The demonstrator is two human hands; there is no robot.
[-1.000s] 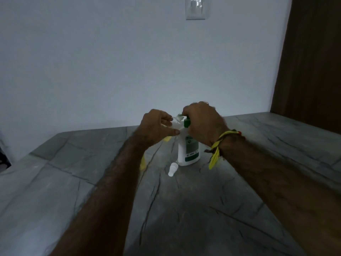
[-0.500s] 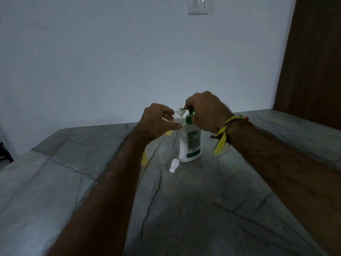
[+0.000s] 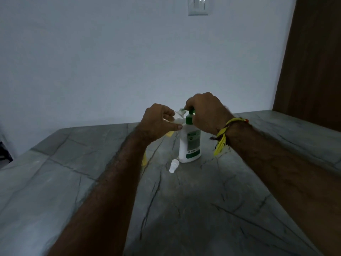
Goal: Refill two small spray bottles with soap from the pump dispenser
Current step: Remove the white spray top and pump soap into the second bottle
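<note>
A white pump dispenser (image 3: 190, 145) with a green label and green pump top stands upright on the grey stone table (image 3: 184, 209). My right hand (image 3: 204, 112) is closed over the pump head from above. My left hand (image 3: 158, 121) holds a small clear spray bottle (image 3: 178, 115), tilted, with its open neck right at the pump's nozzle. A small white spray cap (image 3: 173, 165) lies on the table just in front of the dispenser. Something yellow (image 3: 169, 133) shows behind my left wrist, mostly hidden.
A pale wall with a light switch (image 3: 197, 5) stands behind the table. A dark wooden door (image 3: 313, 61) is at the right. The table's left edge drops off near the frame's left side.
My right hand has risen a little on the pump head, showing more of the green stem. The left hand keeps the small bottle at the nozzle. The view shifted slightly.
</note>
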